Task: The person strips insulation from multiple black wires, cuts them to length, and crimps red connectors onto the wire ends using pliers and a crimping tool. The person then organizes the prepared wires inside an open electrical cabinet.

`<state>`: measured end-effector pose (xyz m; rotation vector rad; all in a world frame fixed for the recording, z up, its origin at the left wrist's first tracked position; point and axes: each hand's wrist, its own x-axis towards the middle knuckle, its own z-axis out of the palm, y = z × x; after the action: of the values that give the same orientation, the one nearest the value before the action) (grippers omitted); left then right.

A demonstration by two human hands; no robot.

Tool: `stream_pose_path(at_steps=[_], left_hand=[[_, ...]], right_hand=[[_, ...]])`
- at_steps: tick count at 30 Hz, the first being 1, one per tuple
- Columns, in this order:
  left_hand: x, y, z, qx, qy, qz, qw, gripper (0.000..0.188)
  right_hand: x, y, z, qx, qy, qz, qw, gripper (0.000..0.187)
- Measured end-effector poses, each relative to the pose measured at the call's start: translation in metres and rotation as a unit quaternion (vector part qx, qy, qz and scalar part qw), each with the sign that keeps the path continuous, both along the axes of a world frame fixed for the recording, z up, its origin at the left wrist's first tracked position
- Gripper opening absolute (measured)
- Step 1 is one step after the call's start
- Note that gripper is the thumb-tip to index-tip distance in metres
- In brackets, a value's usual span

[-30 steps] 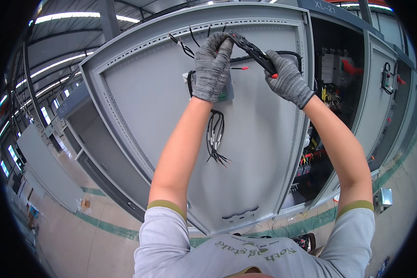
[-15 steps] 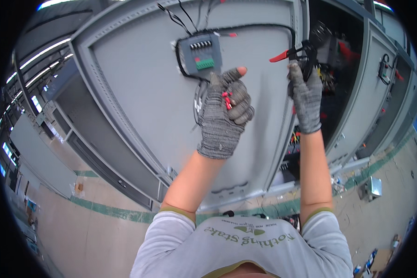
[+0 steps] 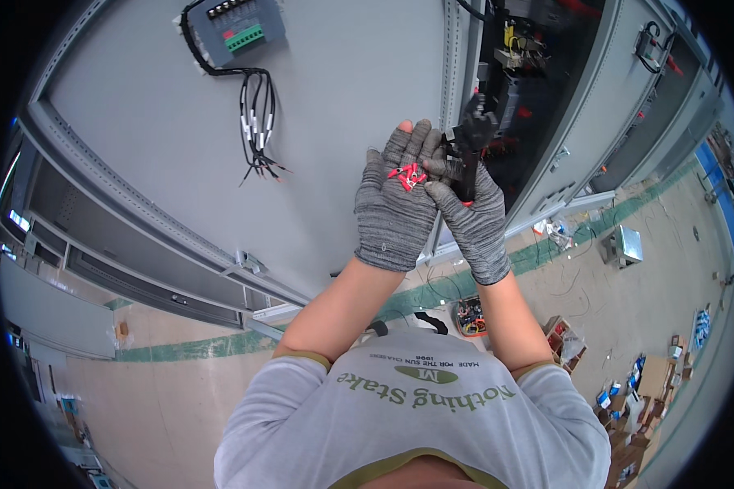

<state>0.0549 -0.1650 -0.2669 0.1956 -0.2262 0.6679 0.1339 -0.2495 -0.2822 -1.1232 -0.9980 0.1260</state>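
My left hand (image 3: 397,196), in a grey knitted glove, lies palm up with its fingers stretched out. Several small red crimp terminals (image 3: 412,176) rest in that palm. Close beside it, my gloved right hand (image 3: 475,213) grips a black crimping tool (image 3: 470,155) with a bit of red at its lower end. The right thumb and a finger reach to the edge of the terminals. Up and to the left, a bundle of black wires (image 3: 257,122) with white sleeves and bare ends hangs from a grey module (image 3: 240,33) with a green terminal block.
The module sits on a large grey cabinet door (image 3: 326,73). Right of my hands, the open cabinet (image 3: 538,98) holds dark electrical parts. Below are a box of colourful parts (image 3: 470,316), a metal box (image 3: 625,246) and scattered cartons (image 3: 652,379) on the floor.
My left hand has opened from a loose fist, baring the red terminals. My right hand has come down and left with the crimping tool, next to the left. The view has shifted right.
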Motion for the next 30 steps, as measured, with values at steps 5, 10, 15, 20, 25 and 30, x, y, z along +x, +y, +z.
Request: stream_pose_path(at_steps=[5, 10, 15, 20, 25, 30], left_hand=[[0.008, -0.007, 0.000, 0.036, -0.017, -0.022, 0.999, 0.057], [0.008, -0.004, -0.009, -0.011, -0.040, -0.050, 0.998, 0.052], [0.009, 0.001, -0.004, -0.057, 0.102, -0.009, 0.993, 0.033], [-0.001, 0.006, -0.017, 0.156, 0.164, -0.055, 0.972, 0.017], [-0.015, -0.019, 0.027, 0.326, 0.259, 0.140, 0.898, 0.017], [-0.032, 0.002, 0.059, 0.494, 0.297, 0.150, 0.803, 0.011]], right_hand=[[0.014, -0.004, -0.007, -0.043, -0.077, -0.051, 0.995, 0.025], [0.018, -0.007, -0.007, -0.063, -0.059, -0.068, 0.994, 0.022], [0.015, -0.009, 0.002, -0.041, 0.016, -0.025, 0.999, 0.011], [0.005, -0.007, 0.015, -0.028, 0.192, 0.056, 0.979, 0.011], [0.000, -0.006, 0.026, -0.032, 0.205, 0.122, 0.971, 0.013], [0.011, -0.009, 0.040, -0.009, 0.253, 0.244, 0.936, 0.022]])
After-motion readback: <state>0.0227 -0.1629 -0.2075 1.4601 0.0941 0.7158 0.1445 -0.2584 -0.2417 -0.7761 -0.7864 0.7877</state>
